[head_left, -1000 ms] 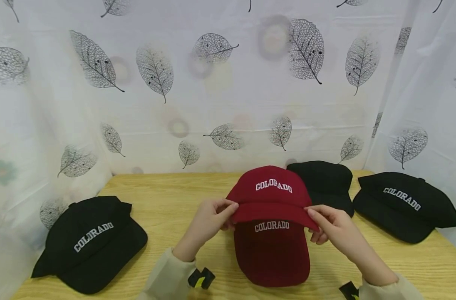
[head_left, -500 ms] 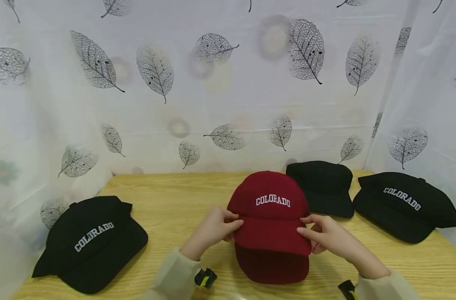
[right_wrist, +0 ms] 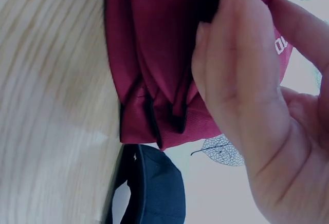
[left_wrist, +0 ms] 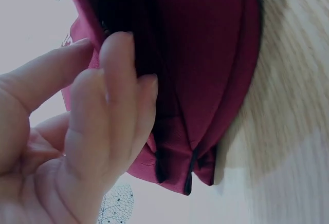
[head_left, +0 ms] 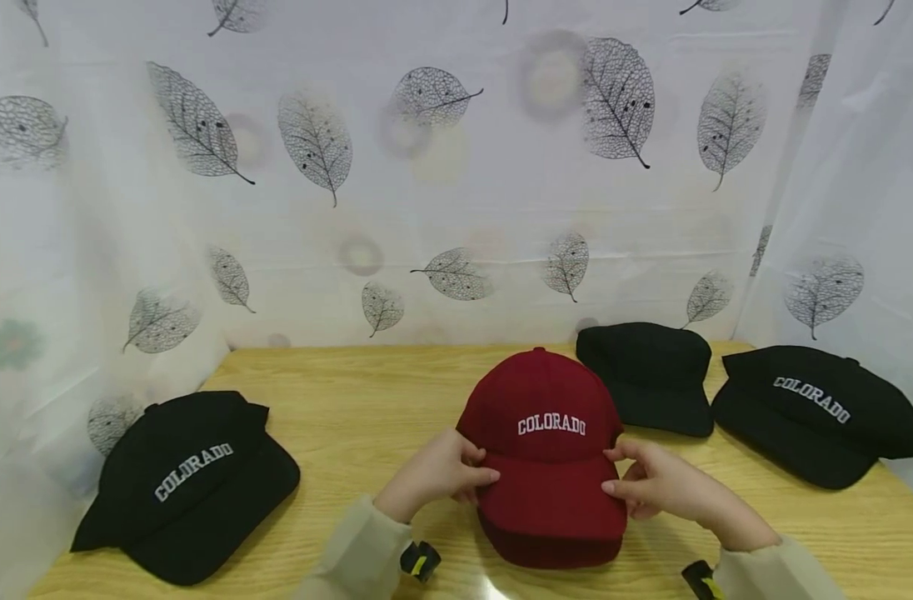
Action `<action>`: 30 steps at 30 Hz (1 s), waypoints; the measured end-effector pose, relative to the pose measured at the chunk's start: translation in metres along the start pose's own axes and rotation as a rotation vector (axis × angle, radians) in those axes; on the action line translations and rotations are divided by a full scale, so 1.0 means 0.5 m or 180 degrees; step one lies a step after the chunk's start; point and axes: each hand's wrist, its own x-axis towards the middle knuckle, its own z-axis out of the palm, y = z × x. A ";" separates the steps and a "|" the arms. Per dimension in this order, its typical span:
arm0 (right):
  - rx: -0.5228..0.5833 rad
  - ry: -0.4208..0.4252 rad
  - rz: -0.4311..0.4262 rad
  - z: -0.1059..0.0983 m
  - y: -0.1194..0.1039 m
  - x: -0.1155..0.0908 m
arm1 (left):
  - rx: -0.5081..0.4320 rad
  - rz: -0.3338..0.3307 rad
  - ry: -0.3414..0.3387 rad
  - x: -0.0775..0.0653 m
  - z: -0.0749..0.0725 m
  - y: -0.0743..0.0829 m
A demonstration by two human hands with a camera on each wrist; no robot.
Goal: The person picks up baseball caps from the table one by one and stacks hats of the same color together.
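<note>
A red baseball cap (head_left: 548,500) with white COLORADO lettering sits upright over another red cap (head_left: 550,552), whose brim edge shows below it. My left hand (head_left: 436,473) pinches the left edge of the upper brim between thumb and fingers. At the opposite edge, my right hand (head_left: 661,483) pinches the brim the same way. Layered red brims (left_wrist: 211,64) lie on the table beneath my fingers in the left wrist view. The right wrist view shows the lower brims (right_wrist: 154,39) too, with the fingers tucked under the upper one.
One black COLORADO cap (head_left: 190,483) lies at the left of the wooden table (head_left: 351,392). Two more black caps stand on the right: one behind the red caps (head_left: 644,379), another COLORADO cap (head_left: 816,412) farther right. A leaf-print curtain (head_left: 456,192) encloses the back and sides.
Both hands have lowered the upper red cap onto the one beneath. It now covers the lower cap's lettering and most of its brim. The black caps stay put.
</note>
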 end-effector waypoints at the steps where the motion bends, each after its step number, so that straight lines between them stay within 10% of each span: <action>1: 0.0002 -0.0027 -0.0019 0.000 0.001 0.000 | 0.0025 0.0005 -0.0021 0.000 0.001 -0.001; 30: -0.0456 -0.0316 -0.0019 0.003 0.001 -0.006 | 0.0818 0.0053 -0.0342 -0.006 0.005 0.004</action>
